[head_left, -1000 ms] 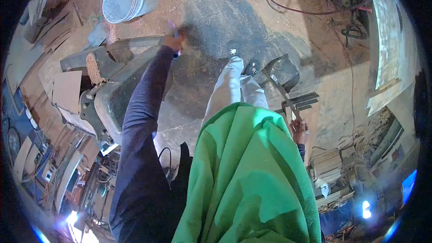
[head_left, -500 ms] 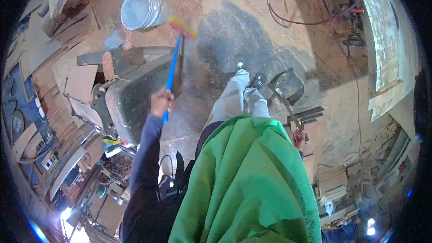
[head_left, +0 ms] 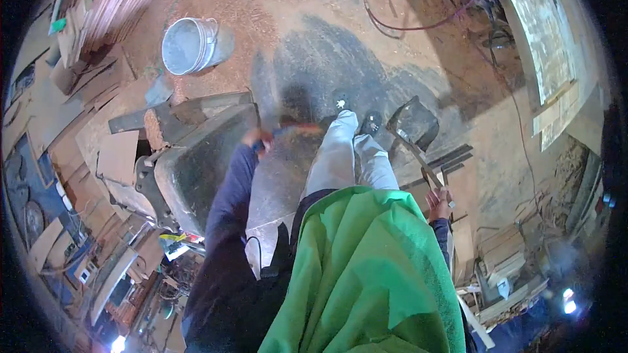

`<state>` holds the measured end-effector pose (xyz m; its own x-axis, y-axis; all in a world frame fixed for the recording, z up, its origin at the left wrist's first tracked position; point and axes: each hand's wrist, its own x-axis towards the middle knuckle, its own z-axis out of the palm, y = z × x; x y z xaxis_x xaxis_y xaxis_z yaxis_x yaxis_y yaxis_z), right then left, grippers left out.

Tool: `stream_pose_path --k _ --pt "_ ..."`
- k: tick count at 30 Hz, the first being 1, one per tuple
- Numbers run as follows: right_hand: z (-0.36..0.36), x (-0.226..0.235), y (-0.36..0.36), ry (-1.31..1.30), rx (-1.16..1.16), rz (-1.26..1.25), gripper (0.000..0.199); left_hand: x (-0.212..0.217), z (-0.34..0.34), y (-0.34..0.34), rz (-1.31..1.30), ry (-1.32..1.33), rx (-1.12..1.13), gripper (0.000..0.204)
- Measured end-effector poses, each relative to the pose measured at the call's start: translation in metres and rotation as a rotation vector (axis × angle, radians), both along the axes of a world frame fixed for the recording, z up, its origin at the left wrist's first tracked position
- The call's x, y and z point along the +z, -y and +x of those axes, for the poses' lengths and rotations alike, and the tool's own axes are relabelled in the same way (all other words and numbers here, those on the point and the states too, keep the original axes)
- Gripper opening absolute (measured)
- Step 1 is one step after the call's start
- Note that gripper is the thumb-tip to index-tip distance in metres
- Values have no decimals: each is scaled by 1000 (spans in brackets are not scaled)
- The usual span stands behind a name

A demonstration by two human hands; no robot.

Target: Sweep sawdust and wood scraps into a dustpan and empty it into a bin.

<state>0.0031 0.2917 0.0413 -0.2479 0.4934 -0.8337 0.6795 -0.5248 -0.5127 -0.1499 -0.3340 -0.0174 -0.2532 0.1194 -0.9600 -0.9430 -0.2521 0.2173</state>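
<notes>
My left hand [head_left: 252,137] grips a blue-handled broom [head_left: 296,130], which is blurred by motion and lies across just in front of my feet; its orange end shows near my left shoe. My right hand [head_left: 439,204] is closed on the long wooden handle of a dark dustpan [head_left: 413,123]. The pan rests on the dusty floor to the right of my shoes. A green cloth [head_left: 366,268] hangs over my front and hides my lower body.
A dark metal machine [head_left: 190,170] stands close on my left. A white bucket [head_left: 190,44] lies beyond it on the sawdust floor. A red hose [head_left: 418,26] runs across the far floor. Wood boards [head_left: 104,19] and scraps pile up left and right.
My left arm has drawn back from its far reach. The broom has swung from pointing away, toward the bucket, to lying across near my feet. The right hand stays on the dustpan handle.
</notes>
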Motion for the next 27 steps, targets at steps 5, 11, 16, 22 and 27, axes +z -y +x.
stream_pose_path --k 5,11,16,22,27 --pt "5 4 10 -21 -86 19 41 11 -173 12 308 -11 488 15" --pt "-3 4 17 -25 -89 22 41 12 -275 42 519 -43 663 11" --pt "2 -17 8 -78 -217 101 43 45 -257 3 -243 -423 271 5" --pt "-10 -24 9 -52 -493 201 36 117 -157 -31 -158 -384 107 18" --pt "34 -56 -19 -116 -673 171 32 164 -91 -89 -333 -334 -44 15"
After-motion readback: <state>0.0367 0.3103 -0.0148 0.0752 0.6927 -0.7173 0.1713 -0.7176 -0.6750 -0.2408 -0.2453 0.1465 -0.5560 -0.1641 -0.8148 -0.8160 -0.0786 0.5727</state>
